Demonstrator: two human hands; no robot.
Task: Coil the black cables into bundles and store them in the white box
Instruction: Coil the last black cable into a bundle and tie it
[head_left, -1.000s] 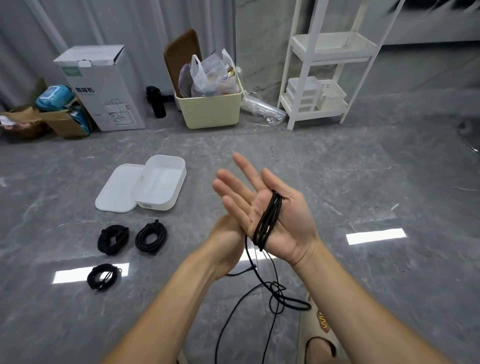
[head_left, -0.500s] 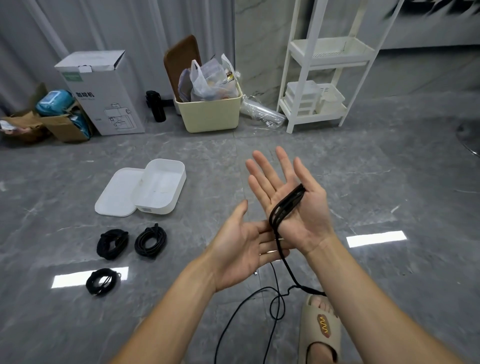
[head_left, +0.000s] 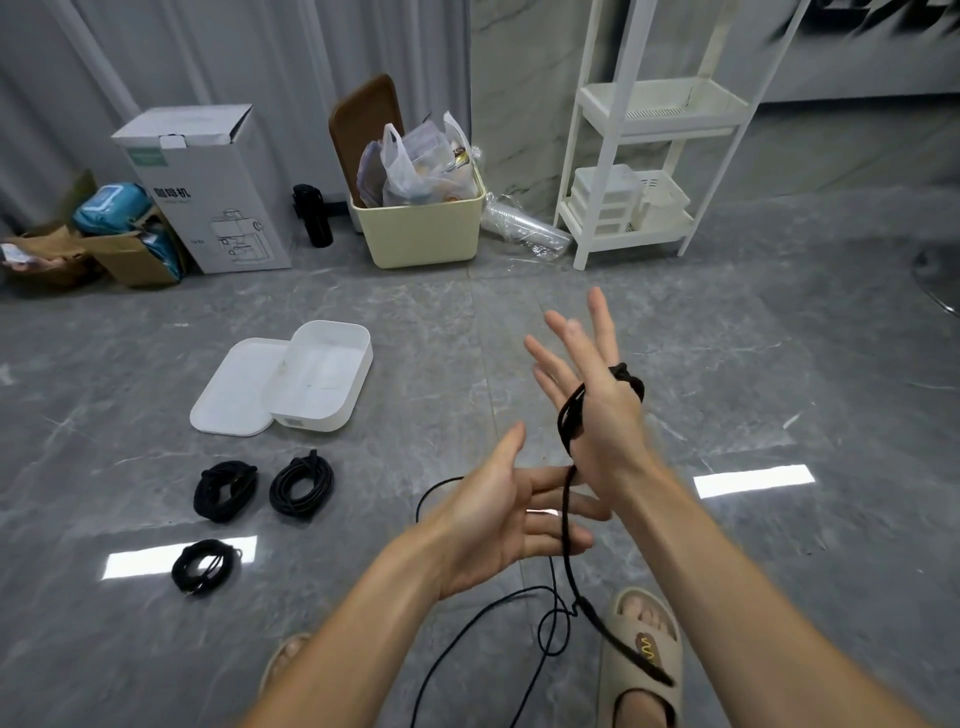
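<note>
1. Three finished black bundles are noted on the grey floor (head_left: 519, 322), towards its left side: one (head_left: 225, 489) and another (head_left: 302, 485) side by side, a third (head_left: 206, 565) nearer the viewer. None is in the box yet.
2. The white box (head_left: 332, 374) is seen open just beyond them, resting partly on its lid (head_left: 234, 389); nothing black is visible inside.
3. The left hand (head_left: 498, 519) is held palm up with fingers straight and spread. The hanging strand of the black cable (head_left: 569, 525) runs across its fingers; no grip around it is seen.
4. The right hand (head_left: 597, 395) is raised, fingers straight, with the cable's turns looped around it between thumb and palm. It is carried, not clenched.
5. Change over the last second: the left hand, formerly tucked under the right, has been brought out and opened beneath it; the right hand has been turned more edge-on and lifted; the loops now sit across the back of the hand as well.
6. Judgement: another turn is being laid on. Much slack remains on the floor by the sandal (head_left: 644, 654), so this fourth bundle is only partly wound and storage has not begun.
</note>
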